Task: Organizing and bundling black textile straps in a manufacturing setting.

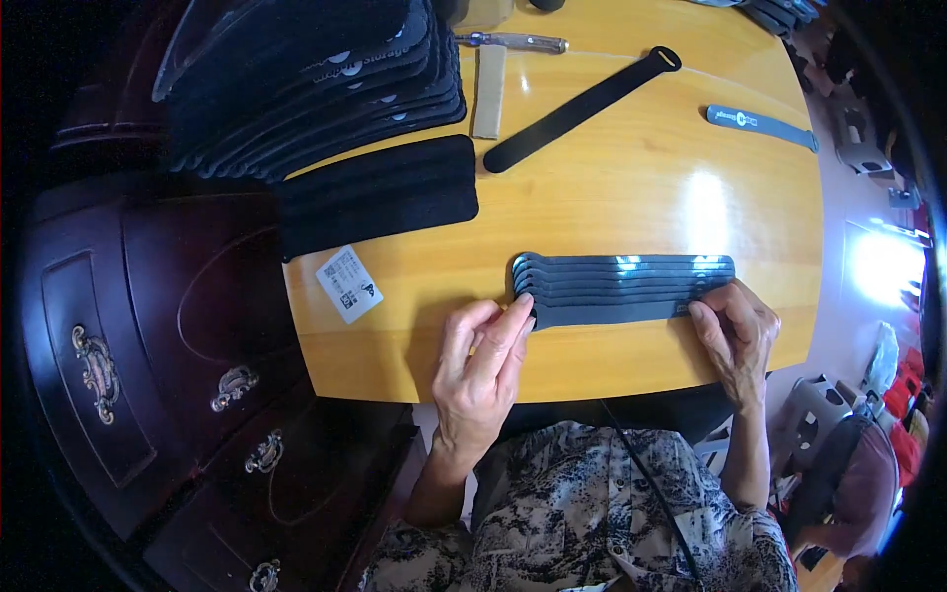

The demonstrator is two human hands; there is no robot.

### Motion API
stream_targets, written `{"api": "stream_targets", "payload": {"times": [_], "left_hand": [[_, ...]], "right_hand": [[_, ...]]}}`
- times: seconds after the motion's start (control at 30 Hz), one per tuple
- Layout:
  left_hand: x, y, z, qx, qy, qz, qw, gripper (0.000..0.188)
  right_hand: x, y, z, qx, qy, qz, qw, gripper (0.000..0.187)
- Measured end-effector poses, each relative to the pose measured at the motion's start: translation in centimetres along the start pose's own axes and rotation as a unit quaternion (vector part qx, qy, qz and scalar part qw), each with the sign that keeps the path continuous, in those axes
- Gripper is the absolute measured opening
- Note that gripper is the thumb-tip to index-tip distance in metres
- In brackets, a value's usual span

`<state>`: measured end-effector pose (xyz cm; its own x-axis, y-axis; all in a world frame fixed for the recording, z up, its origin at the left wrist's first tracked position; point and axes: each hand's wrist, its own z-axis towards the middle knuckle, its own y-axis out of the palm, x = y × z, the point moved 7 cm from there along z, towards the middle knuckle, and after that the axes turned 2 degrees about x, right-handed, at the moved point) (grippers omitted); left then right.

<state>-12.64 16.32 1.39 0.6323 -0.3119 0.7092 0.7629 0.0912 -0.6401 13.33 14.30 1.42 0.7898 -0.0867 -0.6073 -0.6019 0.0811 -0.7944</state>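
A row of dark fabric straps (621, 289) lies overlapped like a fan near the front of the yellow table (612, 212), their rounded ends stepped at the left. My left hand (478, 360) pinches the left end of the row between thumb and fingers. At the other end, my right hand (740, 331) has its thumb and curled fingers closed on the lower right corner. Farther back, a single black strap (582, 113) with a loop at its tip lies slantwise. A shorter grey strap (760, 129) with pale print rests at the right.
A tall pile of black strap bundles (326, 99) fills the back left, with a flat black bundle (385, 192) before it. Nearby are a white label (349, 284), a tan strip (488, 92) and a slim handled tool (518, 42). Dark drawers (89, 365) stand left; another person (848, 483) sits right.
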Motion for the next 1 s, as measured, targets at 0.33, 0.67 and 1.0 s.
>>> {"api": "stream_targets", "payload": {"times": [0.33,0.67,1.0], "left_hand": [[-0.28,-0.09,0.16,0.004,0.005,-0.012,1.000,0.040],[-0.60,0.38,0.23,-0.032,-0.033,-0.008,0.999,0.036],[-0.30,0.82,0.46,-0.062,-0.064,-0.007,0.996,0.046]], "right_hand": [[0.10,0.12,-0.04,0.013,-0.008,-0.010,1.000,0.021],[0.21,0.04,-0.05,0.016,0.002,0.003,1.000,0.021],[0.22,-0.06,-0.34,0.009,0.009,-0.012,1.000,0.021]]}}
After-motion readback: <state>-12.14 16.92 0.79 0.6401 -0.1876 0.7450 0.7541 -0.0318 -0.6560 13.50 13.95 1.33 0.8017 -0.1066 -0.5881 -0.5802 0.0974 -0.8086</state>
